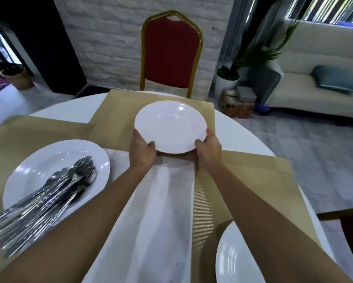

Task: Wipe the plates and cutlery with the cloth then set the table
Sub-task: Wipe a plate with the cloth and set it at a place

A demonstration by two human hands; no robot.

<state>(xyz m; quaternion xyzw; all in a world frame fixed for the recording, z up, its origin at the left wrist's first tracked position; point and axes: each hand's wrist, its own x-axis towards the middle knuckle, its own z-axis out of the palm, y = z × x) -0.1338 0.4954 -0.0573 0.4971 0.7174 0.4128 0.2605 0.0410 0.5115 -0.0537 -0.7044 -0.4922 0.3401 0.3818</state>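
Plate (170,126), white, shallow, round: gripped at its near rim by both hands, over the far placemat (114,119). Its near edge is raised, with a shadow under it. Whether the far edge touches the mat cannot be told.

Table (243,135): round, white top, spreading under and all round the fingers.

Chair (171,52): red back, gold frame, straight beyond the fingertips at the table's far edge.

Placemats, beige: the far one lies below the fingers. The left placemat (28,131) sits out to the left of the left-hand fingers. The right placemat (263,180) sits to the right of the right-hand fingers and runs back along that forearm.

Cloth (161,211): white, laid flat, running from just under the fingers back between the forearms.

Second plate (49,158): white, on the left placemat, well left of the left-hand fingers and nearer the person.

Third plate (232,262): white, nearer than the right-hand fingers, partly behind the right forearm, cut off by the frame.

Cutlery (49,193): shiny bundle of spoons and forks, heads on the second plate, handles jutting past its near rim. Well apart from all fingers.

Left hand (142,150): thumb over the rim, fingers curled beneath, gripping.

Right hand (208,148): same hold on the opposite side.
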